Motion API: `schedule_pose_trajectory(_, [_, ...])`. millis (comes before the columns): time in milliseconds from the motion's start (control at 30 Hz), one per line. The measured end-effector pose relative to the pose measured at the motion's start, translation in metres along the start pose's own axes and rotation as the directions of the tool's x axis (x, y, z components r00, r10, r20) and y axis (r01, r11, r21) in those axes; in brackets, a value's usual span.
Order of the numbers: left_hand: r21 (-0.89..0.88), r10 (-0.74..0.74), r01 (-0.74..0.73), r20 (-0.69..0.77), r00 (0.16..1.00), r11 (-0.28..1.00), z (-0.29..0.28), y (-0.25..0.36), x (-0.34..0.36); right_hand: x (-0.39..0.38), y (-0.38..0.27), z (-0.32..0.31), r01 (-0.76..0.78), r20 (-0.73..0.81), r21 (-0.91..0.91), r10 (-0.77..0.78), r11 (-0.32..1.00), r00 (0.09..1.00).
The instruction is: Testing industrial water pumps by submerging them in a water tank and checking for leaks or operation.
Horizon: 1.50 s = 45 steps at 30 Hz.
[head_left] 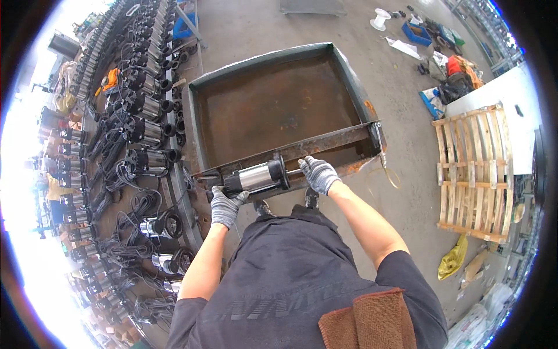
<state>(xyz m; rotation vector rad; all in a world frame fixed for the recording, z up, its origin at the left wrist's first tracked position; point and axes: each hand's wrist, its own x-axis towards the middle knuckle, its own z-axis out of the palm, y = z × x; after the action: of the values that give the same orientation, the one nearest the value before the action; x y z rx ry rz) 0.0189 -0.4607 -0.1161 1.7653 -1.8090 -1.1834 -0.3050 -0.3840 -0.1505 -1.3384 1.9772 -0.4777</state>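
Note:
A pump motor [256, 177] with a silver cylinder and black ends lies sideways on the near edge of a large metal tank [194, 125]. My left hand [225, 207], in a grey knit glove, grips the motor's black left end, thumb and fingers apart around it. From the round black flange [279, 172] at the other end, a thin metal shaft [294, 171] sticks out to the right. My gloved right hand [319, 174] is closed around the shaft's outer end, hiding its tip.
Brownish liquid [273, 104] lies in the tank, with a metal bar [325, 141] across its near side. Rows of similar motors [145, 131] with black cables stand on the left. A wooden pallet [474, 174] is at the right, near a yellow sack [453, 259] and a blue crate [417, 34].

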Motion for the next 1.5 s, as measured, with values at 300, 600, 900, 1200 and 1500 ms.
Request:
schedule_pose_trajectory(300, [0.066,-0.012,0.012,0.0,1.0,0.998,-0.002,0.01,-0.005,-0.004,-0.004,0.003,0.017,-0.092,0.124,-0.005,0.992,0.996])
schedule_pose_trajectory(600, [0.145,-0.004,0.007,-0.018,1.0,0.989,-0.003,0.008,-0.004,0.001,0.017,0.024,0.064,-0.161,0.528,0.026,0.847,0.987])
schedule_pose_trajectory(900, [0.041,-0.024,0.024,0.017,1.0,0.999,-0.003,0.022,-0.008,-0.008,-0.014,-0.016,-0.399,0.341,0.708,0.212,0.583,0.916])
schedule_pose_trajectory(1200, [0.043,-0.015,0.015,0.007,1.0,0.999,-0.003,0.012,-0.005,-0.006,-0.008,-0.044,-0.387,0.449,0.61,0.101,0.691,0.888])
schedule_pose_trajectory(1500, [0.126,-0.011,0.013,-0.018,1.0,0.992,-0.006,0.026,-0.01,0.003,-0.022,-0.016,-0.581,0.403,0.6,0.421,0.55,0.813])
